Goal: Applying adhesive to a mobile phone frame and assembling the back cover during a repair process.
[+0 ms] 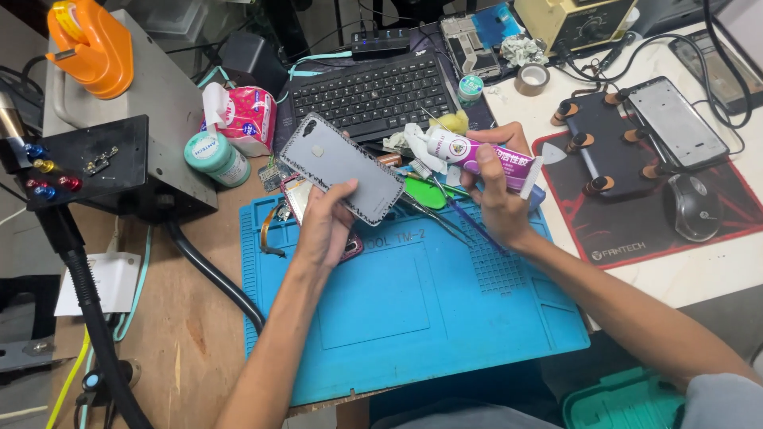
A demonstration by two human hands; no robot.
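Note:
My left hand point(324, 226) holds a grey phone back cover point(340, 165) with a pale bead of glue along its rim, tilted above the blue work mat point(413, 318). My right hand point(497, 195) grips a purple and white glue tube point(477, 155) whose thin needle nozzle points left toward the cover. Under the left hand lies a phone body point(298, 195) with a pink edge. Tweezers point(433, 216) and a green pick point(425, 193) rest on the mat between the hands.
A black keyboard point(373, 91) sits behind the mat. At left stand a grey machine point(151, 87), a teal round jar point(214, 157) and a tissue pack point(246, 115). At right are a red-edged mouse pad point(636, 230), a mouse point(693, 206), a clamped phone point(608, 147) and tape roll point(532, 78).

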